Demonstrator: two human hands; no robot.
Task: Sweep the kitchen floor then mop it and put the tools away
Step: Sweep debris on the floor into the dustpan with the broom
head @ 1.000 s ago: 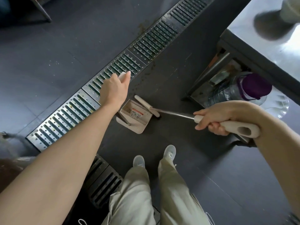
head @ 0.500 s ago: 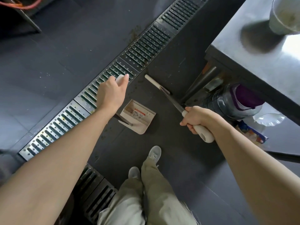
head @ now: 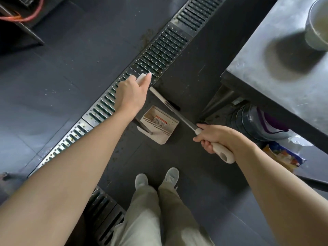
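At frame centre the dustpan (head: 158, 126) is steadied by its handle, gripped in the left hand (head: 131, 94), while the broom (head: 175, 110) is clamped in the right hand (head: 213, 137); debris could be flicked into the drain grate (head: 159, 50) by a hard stroke.

The floor (head: 74, 55) is dark grey tile, crossed by a silvery drain grate (head: 156, 55) with rows of dark slots. Below the left hand's fingers sits a cream dustpan (head: 159, 128) with an orange-and-white label; the broom (head: 177, 112) has a cream handle and black bristles. The trousers (head: 156, 219) are pale khaki.
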